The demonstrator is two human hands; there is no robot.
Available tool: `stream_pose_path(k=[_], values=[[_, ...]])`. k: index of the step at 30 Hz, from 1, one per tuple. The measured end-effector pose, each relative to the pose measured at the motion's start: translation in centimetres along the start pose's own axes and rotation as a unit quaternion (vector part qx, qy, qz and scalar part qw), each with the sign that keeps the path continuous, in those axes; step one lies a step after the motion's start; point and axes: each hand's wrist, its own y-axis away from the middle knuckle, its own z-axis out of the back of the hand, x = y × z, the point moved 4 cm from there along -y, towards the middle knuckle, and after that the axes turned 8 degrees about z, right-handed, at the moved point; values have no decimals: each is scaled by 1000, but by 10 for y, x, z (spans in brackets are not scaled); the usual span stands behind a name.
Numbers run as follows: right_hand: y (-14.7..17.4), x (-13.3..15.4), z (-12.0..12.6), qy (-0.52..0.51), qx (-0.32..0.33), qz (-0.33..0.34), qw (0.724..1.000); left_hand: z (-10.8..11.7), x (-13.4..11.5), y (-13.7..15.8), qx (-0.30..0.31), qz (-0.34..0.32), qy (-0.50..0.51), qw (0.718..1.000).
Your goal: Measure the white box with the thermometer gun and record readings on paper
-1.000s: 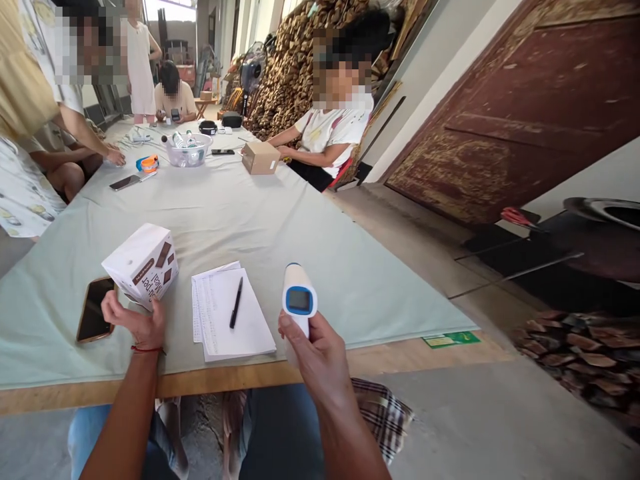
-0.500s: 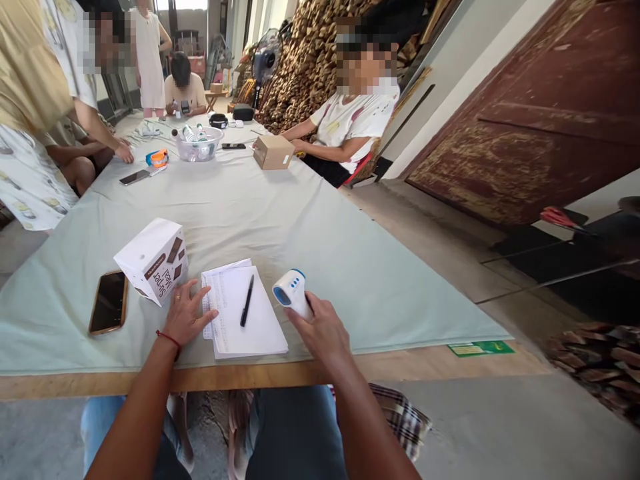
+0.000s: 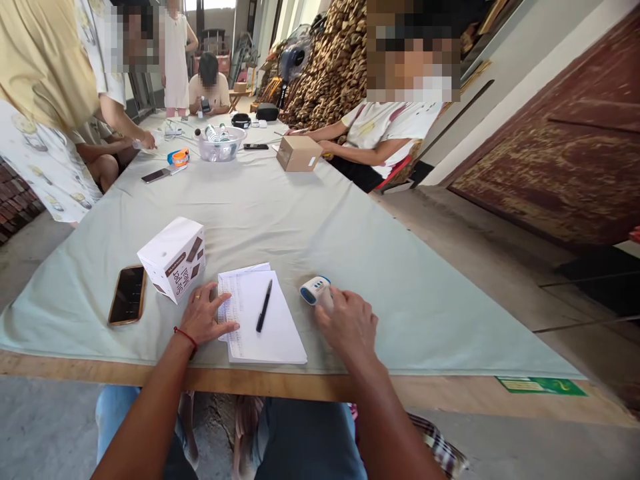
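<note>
- Right hand (image 3: 351,327) gripping the thermometer (image 3: 316,290); a loosened grip could topple it!
- Left hand (image 3: 201,319) spread, fingers over paper (image 3: 283,341); a tug could roll the pen (image 3: 265,306)!

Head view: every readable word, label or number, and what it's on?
"Su-per Meal": white box.
Brown oval label, same box: too small.
Papers, rows of writing: too small.
Phone beside the box, screen marks: too small.
Green sticker: too blurred.
Cardboard box, pale label: too small.
Anything further back: unreadable.
</note>
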Motion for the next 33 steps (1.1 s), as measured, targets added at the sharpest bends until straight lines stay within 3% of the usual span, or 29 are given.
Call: stream_pose_path(k=[2,4,10,16,19,23,26,27,29,31,33], values=[[-4,22,-1,-40,-37,101,993,1,-1,0,5,0,-6,1000],[-10,43,-10,-67,-23,191,979,1,-2,-1,6,3,-9,1000],[-30,66,-36,-24,53,277,959,1,-3,0,0,2,-1,1000],[-39,68,-26,-14,89,409,908,1,-3,1,1,4,3,1000],[-40,63,-19,-38,118,429,895,1,-4,1,2,5,-1,1000],[-37,51,-11,-145,107,330,927,1,-5,1,1,8,13,1000],[-27,49,-1,-320,12,153,935,1,-5,1,-3,12,15,1000],[-22,50,2,-387,-25,85,918,1,-5,1,-1,14,12,1000],[-10,60,4,-506,-77,-22,859,1,-6,1,3,16,10,1000],[-2,76,3,-588,-77,-72,802,2,-6,1,6,15,12,1000],[3,91,0,-630,-50,-95,769,1,-7,0,6,16,12,1000]])
